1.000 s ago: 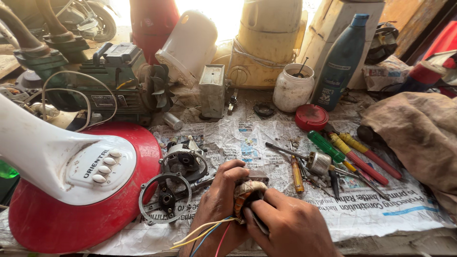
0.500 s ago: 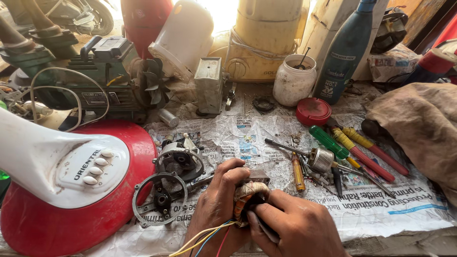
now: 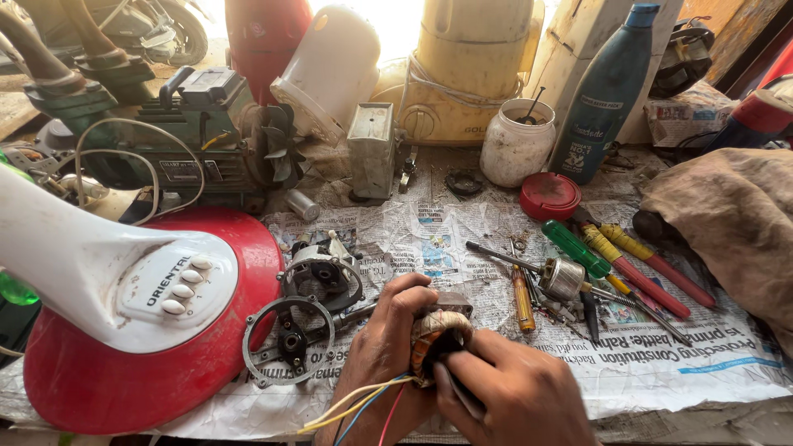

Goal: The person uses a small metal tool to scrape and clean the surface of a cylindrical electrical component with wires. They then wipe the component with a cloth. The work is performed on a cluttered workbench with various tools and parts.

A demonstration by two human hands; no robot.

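both hands grip one coil (image 3: 438,334) at the bench's near edge: left hand (image 3: 388,347) wrapped around its side, right hand (image 3: 512,392) pinching its front, wrists cut off below. four wires (image 3: 355,405) trail down. little bare newspaper (image 3: 446,239) between fan base (image 3: 149,363) and screwdrivers (image 3: 628,264); coil half hidden.

Cluttered bench (image 3: 694,425), spread with sheets of newspaper (image 3: 661,363). On the paper: red-based fan stand (image 3: 140,363) at left, round metal motor bracket (image 3: 289,340) beside it, green-handled screwdriver (image 3: 576,248), yellow and red ones (image 3: 652,268) just right of that, small amber screwdriver (image 3: 522,299). Farther back: red lid (image 3: 549,196), white jar (image 3: 516,149), blue bottle (image 3: 607,95), brown cloth (image 3: 731,223) at right.
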